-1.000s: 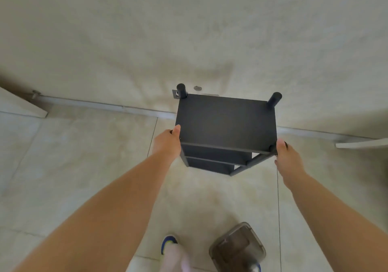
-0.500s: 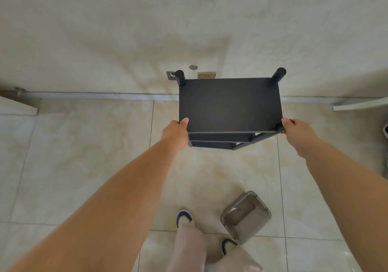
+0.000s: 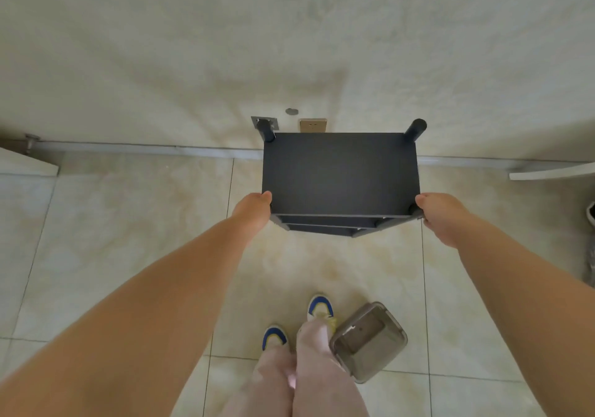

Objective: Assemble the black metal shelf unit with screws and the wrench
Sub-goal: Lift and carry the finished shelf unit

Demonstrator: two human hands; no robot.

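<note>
Hands on both near corners: my left hand (image 3: 254, 209) and right hand (image 3: 442, 215) curl their fingers around the black shelf unit (image 3: 339, 172), which stands on the tiled floor (image 3: 128, 239) against the wall (image 3: 289, 46), near a grey bin (image 3: 368, 341).

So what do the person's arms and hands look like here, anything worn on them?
Both arms are bare along all that shows: no sleeves, watch or bracelet. The left hand and right hand wear no gloves, and no rings show. Fingers are mostly hidden behind the shelf unit.
</note>
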